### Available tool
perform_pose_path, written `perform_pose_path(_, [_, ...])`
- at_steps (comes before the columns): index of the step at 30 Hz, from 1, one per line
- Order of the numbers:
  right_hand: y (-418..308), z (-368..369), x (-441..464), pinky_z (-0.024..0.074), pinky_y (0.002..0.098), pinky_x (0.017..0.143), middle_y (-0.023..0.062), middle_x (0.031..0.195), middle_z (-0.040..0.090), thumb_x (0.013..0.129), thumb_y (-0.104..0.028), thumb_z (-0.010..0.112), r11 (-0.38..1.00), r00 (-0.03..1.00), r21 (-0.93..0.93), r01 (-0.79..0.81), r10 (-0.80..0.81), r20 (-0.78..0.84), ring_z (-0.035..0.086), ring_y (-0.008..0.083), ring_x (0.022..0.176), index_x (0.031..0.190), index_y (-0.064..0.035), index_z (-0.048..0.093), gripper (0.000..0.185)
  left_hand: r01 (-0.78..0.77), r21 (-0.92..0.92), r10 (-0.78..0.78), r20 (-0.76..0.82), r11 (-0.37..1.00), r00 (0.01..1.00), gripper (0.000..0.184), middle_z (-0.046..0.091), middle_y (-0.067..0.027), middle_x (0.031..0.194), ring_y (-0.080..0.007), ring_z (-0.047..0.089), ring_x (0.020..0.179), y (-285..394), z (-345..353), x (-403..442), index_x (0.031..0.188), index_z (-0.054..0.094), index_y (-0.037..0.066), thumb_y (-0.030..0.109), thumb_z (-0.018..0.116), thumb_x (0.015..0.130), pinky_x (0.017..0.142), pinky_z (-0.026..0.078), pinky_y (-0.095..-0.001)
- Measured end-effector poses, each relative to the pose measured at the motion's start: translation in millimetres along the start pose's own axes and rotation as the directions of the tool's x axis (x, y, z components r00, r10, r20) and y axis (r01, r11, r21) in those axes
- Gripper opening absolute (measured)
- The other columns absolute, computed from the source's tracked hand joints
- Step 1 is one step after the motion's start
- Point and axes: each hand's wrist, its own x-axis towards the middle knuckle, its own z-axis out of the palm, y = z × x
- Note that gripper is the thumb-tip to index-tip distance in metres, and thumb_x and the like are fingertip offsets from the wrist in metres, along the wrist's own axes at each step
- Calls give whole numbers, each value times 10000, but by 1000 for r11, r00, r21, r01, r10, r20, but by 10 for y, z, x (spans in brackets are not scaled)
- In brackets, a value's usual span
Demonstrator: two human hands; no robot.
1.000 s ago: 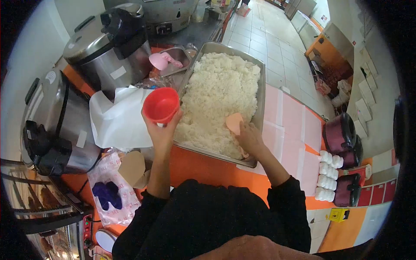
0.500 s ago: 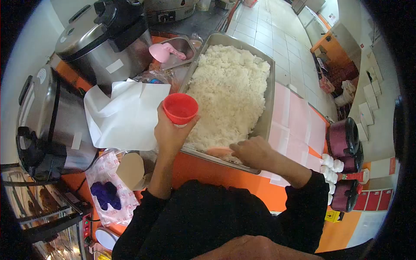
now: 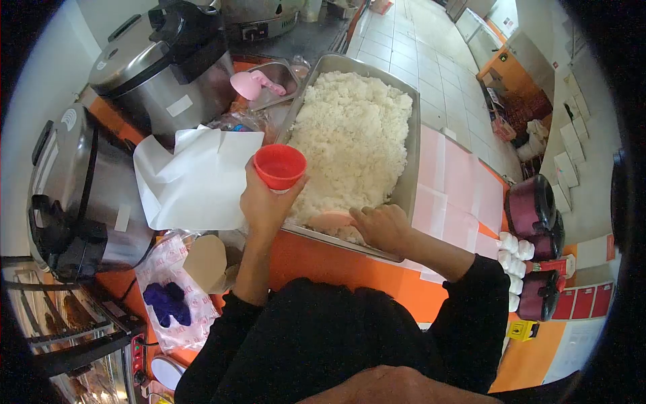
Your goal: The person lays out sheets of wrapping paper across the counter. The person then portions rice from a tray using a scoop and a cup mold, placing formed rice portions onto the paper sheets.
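Note:
A red cup [image 3: 280, 166] is in my left hand [image 3: 264, 202], its mouth tilted toward me, and I see no rice inside. My fingers wrap round its sides, over the left edge of a deep metal tray [image 3: 414, 148]. Cooked white rice [image 3: 353, 135] fills most of that tray. My right hand [image 3: 382, 225] grips a pale pink rice paddle [image 3: 330, 219] at the tray's near end. The paddle's blade lies against the rice there; its handle is hidden in my fingers.
White paper sheets [image 3: 198, 178] lie left of the tray, beside two large rice cookers [image 3: 161, 67]. A pink scoop [image 3: 252, 84] rests on a small metal pan [image 3: 282, 74]. Pink paper sheets [image 3: 447, 175] and white wrapped bundles [image 3: 513, 259] are at the right. A purple cloth [image 3: 167, 303] lies at lower left.
My right hand has moved slightly left and up with the paddle, whose blade shows more now. My left hand and the red cup have stayed almost in place.

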Motion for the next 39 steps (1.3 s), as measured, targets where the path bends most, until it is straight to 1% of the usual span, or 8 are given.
perform_pose_path(2, [26, 108, -3, 511, 434, 556, 110, 774, 653, 941, -327, 458, 1000, 993, -28, 0, -3, -118, 657, 307, 669, 1016, -72, 542, 279, -3, 4, 3, -2, 1000, 1000, 892, 612, -165, 1126, -331, 622, 999, 2, -4, -4, 1279, 386, 31, 440, 827, 620, 818, 503, -403])
perform_pose_path(14, [249, -137, 349, 503, 442, 549, 109, 777, 662, 931, -326, 474, 956, 953, -95, -277, 260, -154, 652, 313, 650, 1158, -80, 553, 344, 2, 25, -1, -15, 1000, 1000, 857, 617, -133, 1138, -324, 618, 1017, -1, 0, -29, 1253, 408, 94, 471, 826, 606, 840, 495, -407])
perform_pose_path(17, [640, -157, 663, 504, 436, 577, 109, 805, 661, 927, -309, 475, 913, 942, -249, -324, 286, -177, 652, 303, 682, 1209, -94, 542, 360, -13, 21, 13, -25, 1000, 1000, 857, 619, -136, 1133, -323, 618, 1018, -1, -11, -24, 1254, 408, 89, 474, 823, 611, 835, 498, -405])
perform_pose_path(20, [824, -373, 769, 504, 433, 596, 117, 823, 658, 929, -304, 462, 952, 892, -128, -278, 207, -401, 650, 300, 708, 1276, -105, 502, 402, -29, -3, 29, -28, 1000, 999, 859, 619, -139, 1132, -323, 619, 1018, -38, 3, 0, 1260, 405, 85, 468, 823, 616, 831, 501, -405])
perform_pose_path(27, [673, -150, 938, 516, 452, 600, 121, 891, 672, 945, -342, 397, 993, 989, -74, -91, 82, -125, 654, 314, 702, 1415, -212, 336, 492, -3, -4, 3, -30, 1000, 1000, 859, 617, -151, 1126, -336, 619, 1010, 9, -20, -6, 1265, 400, 76, 444, 830, 618, 829, 502, -411])
perform_pose_path(36, [942, -421, 290, 492, 405, 508, 57, 823, 674, 936, -312, 421, 948, 986, -273, 163, -169, -1, 648, 262, 646, 1401, -251, 369, 472, -32, -50, 32, -11, 998, 999, 892, 596, -172, 1155, -349, 610, 1018, 39, -28, 18, 1294, 370, 51, 430, 824, 627, 838, 498, -421])
perform_pose_path(38, [1103, -744, 475, 485, 388, 494, 59, 807, 674, 923, -251, 436, 911, 984, -373, -176, 166, -59, 644, 251, 616, 1358, -210, 432, 438, -31, -48, 31, -5, 998, 1000, 887, 596, -171, 1153, -348, 609, 1018, 18, -33, -12, 1294, 370, 49, 423, 825, 629, 836, 498, -421])
perform_pose_path(39, [1242, -782, 631, 490, 385, 497, 66, 788, 670, 911, -225, 445, 912, 977, -355, -203, 163, -140, 643, 250, 607, 1353, -195, 434, 443, -35, -31, 35, -10, 999, 999, 885, 597, -170, 1152, -348, 609, 1017, 4, -20, -14, 1293, 370, 48, 420, 825, 631, 835, 498, -421])
